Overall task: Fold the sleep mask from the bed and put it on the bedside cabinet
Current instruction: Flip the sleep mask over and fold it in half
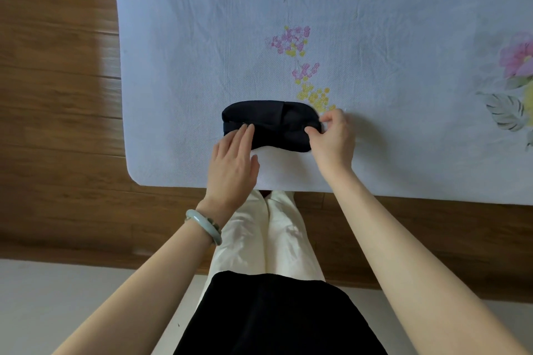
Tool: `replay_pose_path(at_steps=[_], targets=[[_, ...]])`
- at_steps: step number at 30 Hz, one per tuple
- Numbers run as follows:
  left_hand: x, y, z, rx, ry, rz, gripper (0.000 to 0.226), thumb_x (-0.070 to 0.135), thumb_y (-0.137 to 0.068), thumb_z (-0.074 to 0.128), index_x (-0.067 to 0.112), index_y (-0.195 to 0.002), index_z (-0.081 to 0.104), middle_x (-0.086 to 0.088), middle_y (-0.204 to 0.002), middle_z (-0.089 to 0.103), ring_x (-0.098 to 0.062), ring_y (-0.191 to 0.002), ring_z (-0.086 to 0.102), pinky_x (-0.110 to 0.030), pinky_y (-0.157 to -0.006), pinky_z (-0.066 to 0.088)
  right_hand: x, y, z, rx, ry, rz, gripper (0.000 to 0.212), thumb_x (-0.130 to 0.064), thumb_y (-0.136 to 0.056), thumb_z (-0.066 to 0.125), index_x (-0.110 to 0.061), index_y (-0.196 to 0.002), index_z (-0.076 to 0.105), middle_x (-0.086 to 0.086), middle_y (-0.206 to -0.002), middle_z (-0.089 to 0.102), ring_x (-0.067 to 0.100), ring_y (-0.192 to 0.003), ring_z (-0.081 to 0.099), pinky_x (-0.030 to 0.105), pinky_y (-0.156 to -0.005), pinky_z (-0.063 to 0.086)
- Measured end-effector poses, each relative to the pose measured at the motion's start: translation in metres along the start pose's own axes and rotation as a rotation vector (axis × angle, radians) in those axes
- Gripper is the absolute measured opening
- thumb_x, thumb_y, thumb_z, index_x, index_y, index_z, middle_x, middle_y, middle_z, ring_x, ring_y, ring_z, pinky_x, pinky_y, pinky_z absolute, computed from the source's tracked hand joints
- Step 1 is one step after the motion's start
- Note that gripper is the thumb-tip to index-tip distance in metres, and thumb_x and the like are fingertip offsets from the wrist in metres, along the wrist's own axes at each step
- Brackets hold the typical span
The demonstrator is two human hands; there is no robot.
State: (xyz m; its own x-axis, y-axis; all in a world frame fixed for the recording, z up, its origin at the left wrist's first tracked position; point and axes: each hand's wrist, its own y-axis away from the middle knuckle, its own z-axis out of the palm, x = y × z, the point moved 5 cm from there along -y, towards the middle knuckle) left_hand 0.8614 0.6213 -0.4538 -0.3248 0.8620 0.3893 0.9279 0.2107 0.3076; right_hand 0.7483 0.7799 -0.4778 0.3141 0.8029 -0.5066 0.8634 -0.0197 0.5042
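**A:** What do you have from the head camera?

**B:** I see the sleep mask lying flat on the bed, close to the near edge, a little towards six o'clock from the middle of the picture. It is dark and spread out lengthwise, its strap lying across it, so the fold looks not yet made.

**A:** And the hands?

**B:** My left hand lies with fingers extended and relaxed, the fingertips pressing on the mask's nine o'clock end, gripping nothing. My right hand is at the three o'clock end, thumb and forefinger pinched on the edge of the mask there, or perhaps on the strap end; I cannot tell which.

**A:** How will it handle?

**B:** I judge it light, soft and limp, padded cloth with no stiffness. It should bend without resistance but may spring open if let go, and the strap may trail loose. Not fragile, not slippery on the cotton sheet.

**A:** Where would you hold it?

**B:** At the three o'clock end, carrying that over to the nine o'clock end while the left fingertips pin it. Afterwards I would pinch both layers together with the strap tucked inside.

**A:** The bedside cabinet?

**B:** Not in this view; only wooden floor at nine o'clock.
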Motion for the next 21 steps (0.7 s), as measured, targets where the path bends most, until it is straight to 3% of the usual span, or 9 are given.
replay_pose_path(at_steps=[3, 7, 14, 17, 21], targets=[[0.008, 0.005, 0.013, -0.086, -0.174, 0.077, 0.065, 0.014, -0.085, 0.06, -0.001, -0.141, 0.032, -0.027, -0.143, 0.041, -0.04, -0.136, 0.034, -0.047, -0.114, 0.022, 0.003, -0.001, -0.001, 0.01, -0.013, 0.026, 0.038, -0.019, -0.076, 0.071, -0.007, -0.106, 0.051, 0.009, -0.108, 0.056, 0.022, -0.095, 0.055, 0.025, -0.07, 0.037], [0.012, 0.001, 0.021, -0.128, -0.213, 0.115, 0.066, 0.011, -0.089, 0.053, -0.003, -0.144, 0.021, -0.029, -0.151, 0.024, -0.039, -0.141, 0.026, -0.045, -0.116, 0.018, 0.001, -0.005, 0.0, -0.057, 0.037, 0.014, 0.027, -0.02, -0.077, 0.069, -0.008, -0.099, 0.06, 0.006, -0.091, 0.062, 0.024, -0.084, 0.06, 0.025, -0.065, 0.039], [0.016, 0.003, 0.032, -0.144, -0.289, 0.069, 0.072, 0.022, -0.086, 0.055, 0.013, -0.149, 0.02, -0.024, -0.154, 0.022, -0.037, -0.142, 0.022, -0.05, -0.115, 0.013, 0.0, -0.007, 0.0, -0.083, 0.019, 0.009, 0.019, -0.015, -0.074, 0.067, -0.008, -0.089, 0.059, 0.006, -0.086, 0.063, 0.026, -0.083, 0.06, 0.026, -0.066, 0.04], [0.016, 0.003, 0.035, -0.143, -0.343, 0.019, 0.072, 0.032, -0.087, 0.055, 0.017, -0.149, 0.022, -0.019, -0.155, 0.022, -0.033, -0.143, 0.022, -0.051, -0.115, 0.013, -0.005, -0.007, -0.003, -0.158, -0.014, 0.047, 0.024, -0.014, -0.073, 0.066, -0.01, -0.096, 0.059, 0.004, -0.087, 0.063, 0.024, -0.084, 0.059, 0.026, -0.069, 0.043], [0.017, 0.002, 0.037, -0.127, -0.363, 0.001, 0.072, 0.034, -0.087, 0.053, 0.017, -0.149, 0.02, -0.018, -0.156, 0.021, -0.032, -0.144, 0.021, -0.051, -0.115, 0.009, -0.025, 0.005, -0.008, -0.21, -0.099, 0.044, 0.015, -0.013, -0.067, 0.065, -0.018, -0.081, 0.059, -0.008, -0.066, 0.059, 0.011, -0.064, 0.057, 0.019, -0.051, 0.041]])
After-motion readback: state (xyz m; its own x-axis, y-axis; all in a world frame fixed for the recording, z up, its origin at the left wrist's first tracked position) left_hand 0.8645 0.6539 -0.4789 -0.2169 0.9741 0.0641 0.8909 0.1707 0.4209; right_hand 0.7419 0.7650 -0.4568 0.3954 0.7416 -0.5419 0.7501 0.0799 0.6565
